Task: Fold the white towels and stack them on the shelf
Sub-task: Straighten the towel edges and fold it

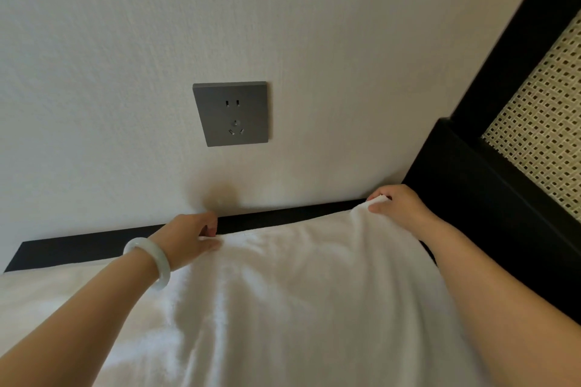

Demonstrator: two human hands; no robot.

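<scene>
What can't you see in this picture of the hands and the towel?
- White towel: its near end is cut off by the bottom edge of the head view.
- Dark ledge: the towel covers most of it.
- Left hand and right hand: the ends of their fingers are tucked into the towel's far edge, out of sight.
- Brownish smudge on the wall: too blurred to tell what it is.

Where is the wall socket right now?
In the head view, the socket sits on the wall near centre, just above the left hand and well left of the cane panel.
</scene>
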